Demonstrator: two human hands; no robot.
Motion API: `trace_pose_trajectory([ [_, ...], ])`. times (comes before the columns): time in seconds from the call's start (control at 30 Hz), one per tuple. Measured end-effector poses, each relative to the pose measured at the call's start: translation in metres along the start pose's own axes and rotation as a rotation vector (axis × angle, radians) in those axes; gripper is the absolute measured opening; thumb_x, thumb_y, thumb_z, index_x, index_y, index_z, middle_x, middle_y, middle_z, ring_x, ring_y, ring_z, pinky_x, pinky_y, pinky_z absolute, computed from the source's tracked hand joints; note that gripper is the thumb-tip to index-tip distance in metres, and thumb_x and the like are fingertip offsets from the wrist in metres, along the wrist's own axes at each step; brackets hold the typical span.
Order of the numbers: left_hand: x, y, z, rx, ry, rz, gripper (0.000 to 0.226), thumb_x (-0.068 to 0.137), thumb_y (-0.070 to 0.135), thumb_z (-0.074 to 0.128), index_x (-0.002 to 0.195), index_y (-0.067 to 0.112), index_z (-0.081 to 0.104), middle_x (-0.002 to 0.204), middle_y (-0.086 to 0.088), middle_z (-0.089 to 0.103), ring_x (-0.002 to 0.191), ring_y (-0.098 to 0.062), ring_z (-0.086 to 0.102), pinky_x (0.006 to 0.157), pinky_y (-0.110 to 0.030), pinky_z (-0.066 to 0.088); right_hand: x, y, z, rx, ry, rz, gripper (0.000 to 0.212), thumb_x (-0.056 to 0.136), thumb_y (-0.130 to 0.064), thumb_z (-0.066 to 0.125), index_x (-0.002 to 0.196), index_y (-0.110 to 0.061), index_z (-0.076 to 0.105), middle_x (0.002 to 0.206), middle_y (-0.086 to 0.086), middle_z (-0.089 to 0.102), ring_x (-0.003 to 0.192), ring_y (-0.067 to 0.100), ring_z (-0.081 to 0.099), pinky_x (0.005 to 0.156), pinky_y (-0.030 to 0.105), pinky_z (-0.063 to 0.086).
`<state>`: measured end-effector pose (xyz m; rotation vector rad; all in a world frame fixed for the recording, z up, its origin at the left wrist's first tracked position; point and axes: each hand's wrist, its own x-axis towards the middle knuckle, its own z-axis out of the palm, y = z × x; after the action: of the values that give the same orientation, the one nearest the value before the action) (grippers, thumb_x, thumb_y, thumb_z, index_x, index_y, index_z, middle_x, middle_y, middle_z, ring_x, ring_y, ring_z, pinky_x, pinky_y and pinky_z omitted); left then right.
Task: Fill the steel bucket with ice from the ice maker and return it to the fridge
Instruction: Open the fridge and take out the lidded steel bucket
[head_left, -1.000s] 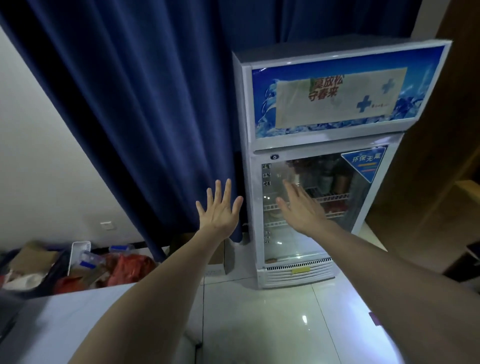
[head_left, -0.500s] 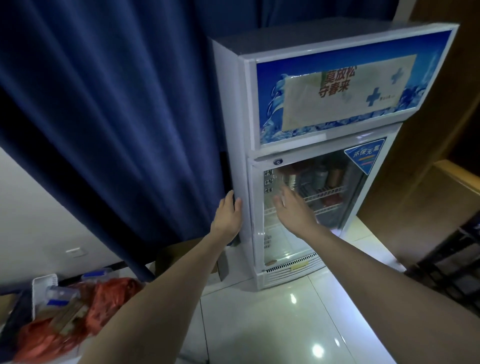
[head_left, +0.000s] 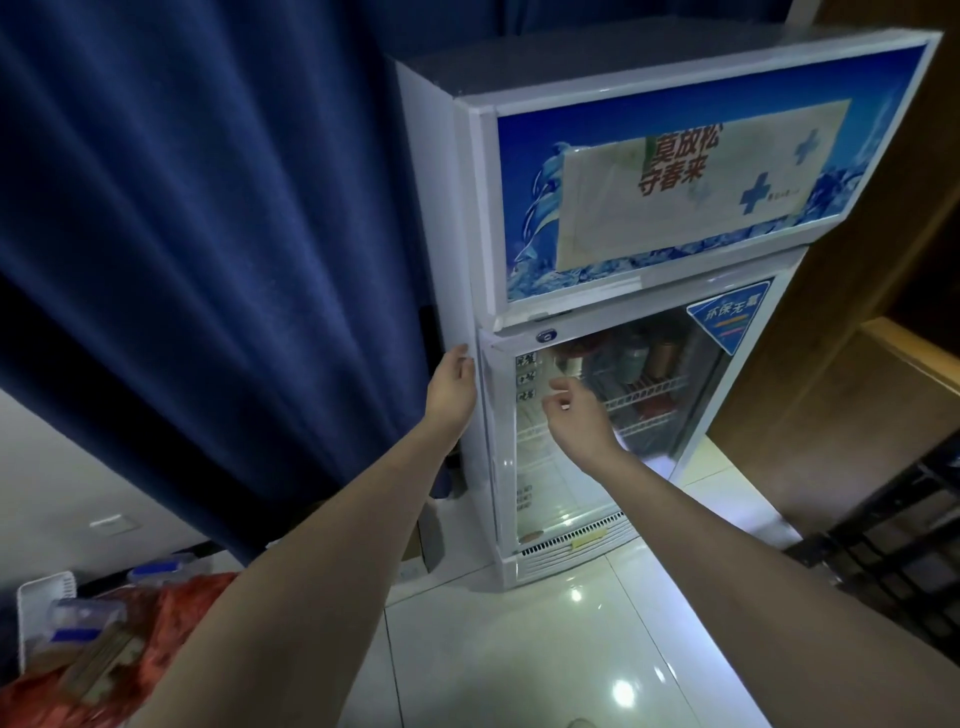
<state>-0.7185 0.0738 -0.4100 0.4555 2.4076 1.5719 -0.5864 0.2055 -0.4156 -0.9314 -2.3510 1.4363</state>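
Observation:
A white display fridge (head_left: 571, 564) with a blue poster panel on top stands in front of me. Its glass door (head_left: 660, 447) looks closed, with cans and bottles on wire shelves behind it. I cannot make out a steel bucket inside, and no ice maker is in view. My left hand (head_left: 453, 387) lies along the fridge's left side, fingertips hooked on the door's left edge. My right hand (head_left: 574, 415) hovers just in front of the glass with loosely curled fingers, holding nothing.
A dark blue curtain (head_left: 208, 234) hangs left of the fridge. A pile of red bags, a white basket (head_left: 44, 597) and plastic boxes sits at the lower left. Wooden panelling (head_left: 857, 364) and a dark rack (head_left: 893, 545) are on the right. The floor is glossy white tile.
I have come closer to the fridge. My left hand slid up the fridge's left side to the door's edge. My right hand's fingers went from flat to loosely curled at the glass.

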Motion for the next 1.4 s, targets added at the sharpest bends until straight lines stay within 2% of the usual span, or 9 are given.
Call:
trace_pose_trajectory([
  [0.13,0.014,0.009,0.009,-0.043,-0.019,0.064,0.040,0.111,0.014,0.037,0.149,0.007,0.048,0.141,0.000,0.055,0.127,-0.010,0.049,0.093,-0.004,0.033,0.011,0.003,0.001,0.068,-0.003,0.032,0.037,0.106,-0.015,0.052,0.142,-0.011,0.056,0.128,0.009,0.064,0.077,-0.002,0.054,0.057,0.010,0.039],
  [0.23,0.022,0.012,0.014,-0.108,-0.028,0.068,0.039,0.109,0.006,0.036,0.143,0.006,0.054,0.128,0.006,0.056,0.116,-0.007,0.050,0.071,0.008,0.034,0.017,0.002,0.002,0.094,-0.011,0.012,0.037,0.106,-0.017,0.052,0.143,-0.011,0.056,0.134,0.010,0.063,0.088,0.010,0.059,0.062,0.012,0.040],
  [0.4,0.033,0.001,0.018,-0.164,-0.026,0.036,0.038,0.109,0.010,0.036,0.140,0.011,0.058,0.134,0.000,0.063,0.119,-0.013,0.059,0.087,-0.007,0.041,0.022,-0.002,0.003,0.132,0.001,0.004,0.037,0.108,-0.020,0.052,0.143,-0.012,0.056,0.130,0.006,0.062,0.080,0.000,0.056,0.060,0.012,0.042],
  [0.57,0.038,0.000,0.016,-0.168,-0.068,0.041,0.034,0.108,0.010,0.034,0.124,0.010,0.064,0.118,-0.004,0.068,0.102,-0.013,0.060,0.085,-0.016,0.044,0.022,-0.005,0.005,0.175,0.024,0.015,0.037,0.107,-0.017,0.049,0.143,-0.013,0.055,0.124,0.003,0.061,0.076,0.000,0.055,0.059,0.013,0.043],
  [0.77,0.032,0.001,0.013,-0.186,-0.070,0.029,0.031,0.108,0.017,0.039,0.120,0.014,0.068,0.114,-0.002,0.072,0.100,-0.014,0.064,0.091,-0.024,0.047,0.012,-0.005,0.008,0.213,0.079,0.025,0.037,0.106,-0.022,0.055,0.143,-0.015,0.055,0.127,0.002,0.060,0.082,-0.003,0.056,0.060,0.011,0.040],
  [0.93,0.026,0.001,0.012,-0.125,-0.051,0.009,0.027,0.106,0.025,0.046,0.110,0.015,0.070,0.108,-0.006,0.073,0.103,-0.025,0.068,0.098,-0.040,0.052,-0.001,-0.006,0.008,0.270,0.137,0.048,0.037,0.105,-0.025,0.058,0.140,-0.014,0.057,0.130,0.005,0.064,0.104,0.019,0.065,0.086,0.032,0.053],
  [1.0,0.013,0.001,0.014,-0.108,-0.010,-0.005,0.026,0.105,0.028,0.049,0.106,0.013,0.070,0.103,-0.006,0.073,0.099,-0.026,0.068,0.088,-0.036,0.052,-0.008,-0.006,0.007,0.294,0.157,0.056,0.034,0.105,-0.028,0.058,0.136,-0.014,0.059,0.126,0.005,0.066,0.111,0.024,0.065,0.092,0.037,0.053],
  [1.27,-0.051,0.006,0.039,-0.258,-0.063,0.001,0.036,0.101,0.031,0.063,0.086,-0.001,0.069,0.081,-0.013,0.070,0.075,-0.016,0.064,0.075,-0.032,0.052,-0.033,0.003,-0.013,0.368,0.318,0.094,0.025,0.104,-0.034,0.061,0.117,-0.013,0.058,0.095,-0.010,0.064,0.077,0.004,0.062,0.059,0.020,0.046],
  [1.4,-0.086,0.010,0.056,-0.337,-0.101,-0.012,0.028,0.102,0.025,0.063,0.083,0.005,0.064,0.073,-0.004,0.063,0.065,-0.006,0.056,0.066,-0.023,0.047,-0.049,0.018,-0.031,0.420,0.370,0.087,0.031,0.098,-0.037,0.069,0.114,-0.017,0.054,0.104,-0.007,0.064,0.093,0.012,0.065,0.072,0.025,0.047],
])
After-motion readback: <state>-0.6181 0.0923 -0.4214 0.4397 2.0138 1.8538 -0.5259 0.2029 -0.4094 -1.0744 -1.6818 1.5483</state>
